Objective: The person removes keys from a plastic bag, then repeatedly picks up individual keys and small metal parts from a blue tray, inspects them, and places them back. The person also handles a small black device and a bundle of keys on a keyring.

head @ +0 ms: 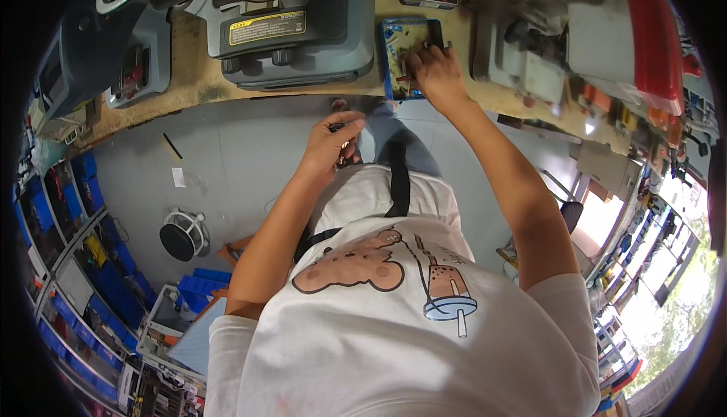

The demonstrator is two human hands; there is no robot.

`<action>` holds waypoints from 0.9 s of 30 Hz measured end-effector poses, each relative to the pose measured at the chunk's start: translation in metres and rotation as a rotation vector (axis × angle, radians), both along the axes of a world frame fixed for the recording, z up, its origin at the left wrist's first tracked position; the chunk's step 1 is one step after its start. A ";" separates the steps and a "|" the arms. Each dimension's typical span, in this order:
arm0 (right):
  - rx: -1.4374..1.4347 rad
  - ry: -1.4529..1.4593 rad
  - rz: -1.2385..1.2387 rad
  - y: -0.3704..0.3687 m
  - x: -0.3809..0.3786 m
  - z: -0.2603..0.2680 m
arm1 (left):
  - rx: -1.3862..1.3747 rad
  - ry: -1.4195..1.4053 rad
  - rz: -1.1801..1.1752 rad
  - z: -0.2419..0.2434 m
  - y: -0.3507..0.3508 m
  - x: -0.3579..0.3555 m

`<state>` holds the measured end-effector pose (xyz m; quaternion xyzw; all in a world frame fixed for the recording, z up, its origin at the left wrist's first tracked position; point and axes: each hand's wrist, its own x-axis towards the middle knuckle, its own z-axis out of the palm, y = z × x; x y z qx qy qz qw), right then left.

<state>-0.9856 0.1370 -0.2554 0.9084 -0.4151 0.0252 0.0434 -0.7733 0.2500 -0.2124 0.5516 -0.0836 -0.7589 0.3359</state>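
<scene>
My left hand (332, 147) is raised in front of my waist, its fingers curled around a small dark object with metal parts (344, 153), mostly hidden by the fingers. My right hand (436, 73) reaches into a shallow blue-rimmed tray (387, 84) on the workbench. Its fingertips are down among small parts, and whether they grip one cannot be told. Small blue and white pieces (392, 33) lie at the tray's left side. A red-tipped item (403, 78) shows beside the right fingers.
A grey key-cutting machine (295, 48) stands left of the tray on the workbench (199, 84). Another machine with a red side (596, 36) is at the right. A second tray (429, 3) lies behind. A round stool (183, 236) stands on the floor; shelves with blue bins (85, 275) are far left.
</scene>
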 end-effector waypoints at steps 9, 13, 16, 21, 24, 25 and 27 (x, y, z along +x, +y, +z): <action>0.197 -0.332 -0.125 -0.002 -0.007 0.014 | -0.005 -0.007 0.009 0.004 -0.009 -0.006; 1.010 -1.128 -0.787 -0.010 -0.015 0.036 | -0.003 0.055 0.029 0.005 -0.017 -0.010; 1.204 -1.218 -0.875 -0.014 -0.025 0.043 | -0.007 0.082 0.056 0.006 -0.027 -0.017; 1.315 -1.365 -0.949 -0.005 -0.025 0.061 | -0.052 0.095 0.050 0.015 -0.046 -0.033; 1.445 -1.333 -0.875 0.003 -0.022 0.079 | -0.045 0.146 0.048 0.013 -0.053 -0.042; 1.494 -1.312 -0.822 0.008 -0.017 0.085 | -0.037 0.169 0.052 0.012 -0.055 -0.045; 1.508 -1.267 -0.725 0.021 -0.005 0.091 | 0.021 0.260 0.064 0.011 -0.056 -0.050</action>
